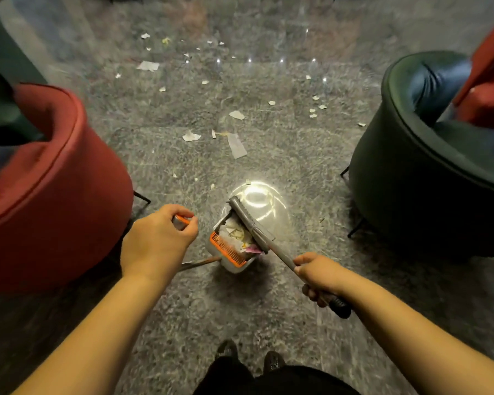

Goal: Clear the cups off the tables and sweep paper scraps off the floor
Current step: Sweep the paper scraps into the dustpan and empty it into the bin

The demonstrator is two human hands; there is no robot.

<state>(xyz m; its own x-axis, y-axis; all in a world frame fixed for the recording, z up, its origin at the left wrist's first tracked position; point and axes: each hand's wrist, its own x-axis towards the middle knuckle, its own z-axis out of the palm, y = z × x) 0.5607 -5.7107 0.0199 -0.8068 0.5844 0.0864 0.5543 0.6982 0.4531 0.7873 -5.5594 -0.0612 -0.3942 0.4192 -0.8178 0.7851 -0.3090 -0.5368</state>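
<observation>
Red chair (40,178) left, dark chair (428,178) right; left fingers (183,223) curl round dustpan handle (180,219), right fingers (311,292) round broom (251,223).

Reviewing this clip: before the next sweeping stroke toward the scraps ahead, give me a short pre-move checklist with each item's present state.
1. Right hand grips the broom handle: ok.
2. Left hand grips the dustpan's orange handle: ok.
3. Dustpan holds collected scraps, none seen spilling: ok.
4. Broom head free of the dustpan: not ok, it lies across it.
5. Floor ahead swept: not ok, paper scraps lie between the red chair and dark chair.
6. Dustpan mouth flat on the floor: cannot tell.
</observation>
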